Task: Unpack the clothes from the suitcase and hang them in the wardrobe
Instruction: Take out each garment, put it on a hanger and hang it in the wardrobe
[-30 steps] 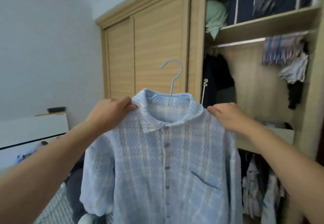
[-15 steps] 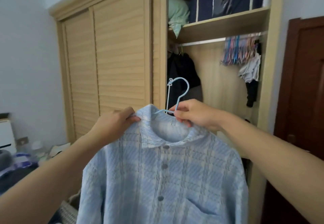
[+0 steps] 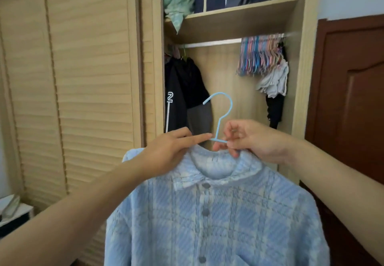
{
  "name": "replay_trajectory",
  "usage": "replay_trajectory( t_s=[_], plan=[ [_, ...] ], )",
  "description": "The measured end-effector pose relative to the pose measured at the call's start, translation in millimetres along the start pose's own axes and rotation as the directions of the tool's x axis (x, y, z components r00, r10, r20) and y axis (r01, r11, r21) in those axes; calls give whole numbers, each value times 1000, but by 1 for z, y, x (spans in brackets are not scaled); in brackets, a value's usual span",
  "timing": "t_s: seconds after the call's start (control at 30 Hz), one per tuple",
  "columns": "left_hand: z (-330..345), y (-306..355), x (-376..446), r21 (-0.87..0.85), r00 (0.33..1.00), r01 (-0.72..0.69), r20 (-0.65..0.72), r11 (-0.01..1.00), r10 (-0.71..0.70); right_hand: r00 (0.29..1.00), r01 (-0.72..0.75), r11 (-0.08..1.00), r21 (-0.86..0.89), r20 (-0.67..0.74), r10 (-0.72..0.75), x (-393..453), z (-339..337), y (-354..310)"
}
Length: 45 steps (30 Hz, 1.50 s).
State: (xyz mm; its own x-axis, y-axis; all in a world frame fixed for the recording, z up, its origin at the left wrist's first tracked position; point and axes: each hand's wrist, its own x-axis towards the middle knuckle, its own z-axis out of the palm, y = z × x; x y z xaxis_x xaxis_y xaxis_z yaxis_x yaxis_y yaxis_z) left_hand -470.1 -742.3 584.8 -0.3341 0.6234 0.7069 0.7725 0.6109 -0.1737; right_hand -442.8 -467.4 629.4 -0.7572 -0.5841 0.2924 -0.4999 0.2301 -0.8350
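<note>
Nearest, a pale blue checked button shirt [image 3: 209, 220], already threaded on a light blue wire hanger [image 3: 223, 116] and draping straight down, front outward, so the fabric stays smooth for hanging. At the collar, the right hand [image 3: 255, 141]: fingers curled, thumb and fingertips pinching the hanger's neck just below the hook, probably to carry the weight and leave the hook free to catch a rail. Just left of it, the left hand [image 3: 166, 151] resting on the shirt's shoulder and collar, index finger stretched toward the hanger neck, the other fingers loosely bent over the cloth, seemingly to steady the garment and stop it sliding off; whether gripping the fabric, cannot tell. Hook upright, open side to the left, well below the rail. Farther back, the open wardrobe [image 3: 299, 78]: a metal hanging rail [image 3: 214, 42] under a shelf, a dark jacket [image 3: 182, 91] hung at the left, a bundle of coloured hangers [image 3: 259, 55] at the right, bare rail between them, likely the shirt's spot. Suitcase out of view.
</note>
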Motion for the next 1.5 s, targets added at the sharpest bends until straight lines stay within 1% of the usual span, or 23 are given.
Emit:
replay_trajectory(
  t_s=[0.07,0.1,0.17,0.27,0.33,0.4,0.5,0.53,0.57,0.63,0.7,0.77,0.87,0.93,1.0,1.1,1.2,1.27,1.37,1.5],
  plan=[
    [20,-17,25,-218,996,11,-79,976,-29,995,-12,999,-31,101,15,-3,-24,8],
    [30,-22,39,-321,992,24,-107,947,-61,993,-27,999,-23,115,29,-3,-34,12],
    [49,-32,67,-443,986,35,-131,896,-104,997,-42,998,40,72,39,-1,-52,23],
    [76,-57,112,-467,989,10,-123,884,-76,998,-1,999,32,-56,2,11,-73,36],
    [91,-81,144,-425,995,-16,-99,905,-29,985,39,999,26,-170,-34,24,-90,42],
    [103,-104,177,-382,995,-42,-96,923,6,966,89,994,61,-250,-71,42,-110,46],
    [111,-129,217,-292,980,-117,-187,949,64,937,151,988,35,-322,-132,78,-146,43],
    [113,-140,228,-272,972,-127,-225,954,65,926,166,985,40,-349,-142,92,-159,40],
    [114,-153,236,-268,964,-110,-262,957,37,911,188,981,54,-383,-153,106,-173,38],
    [117,-185,247,-285,946,11,-308,958,-103,876,239,965,106,-452,-168,135,-201,32],
    [122,-222,248,-230,924,145,-316,962,-215,847,275,945,175,-509,-152,164,-220,30],
    [128,-256,243,-138,918,248,-283,959,-278,824,284,944,166,-546,-152,193,-228,31],
    [132,-304,236,-7,903,364,-241,931,-355,773,291,954,77,-606,-187,237,-227,37],
    [134,-334,235,-8,881,412,-251,911,-401,744,325,943,72,-634,-208,266,-227,37],
    [136,-366,236,-2,867,430,-277,903,-414,720,354,933,57,-654,-233,298,-233,29],
    [142,-418,237,144,881,413,-315,899,-354,674,345,938,20,-701,-233,353,-254,11],
    [143,-470,242,266,901,351,-357,898,-247,635,228,970,-80,-743,-210,413,-272,12],
    [140,-502,247,324,916,301,-359,897,-178,626,145,982,-123,-757,-188,448,-280,25],
    [138,-545,261,428,938,244,-331,870,-100,608,75,992,-96,-784,-122,488,-292,49],
    [132,-575,296,582,943,221,-333,782,-19,572,70,997,-40,-817,-73,524,-318,64]
  ],
)
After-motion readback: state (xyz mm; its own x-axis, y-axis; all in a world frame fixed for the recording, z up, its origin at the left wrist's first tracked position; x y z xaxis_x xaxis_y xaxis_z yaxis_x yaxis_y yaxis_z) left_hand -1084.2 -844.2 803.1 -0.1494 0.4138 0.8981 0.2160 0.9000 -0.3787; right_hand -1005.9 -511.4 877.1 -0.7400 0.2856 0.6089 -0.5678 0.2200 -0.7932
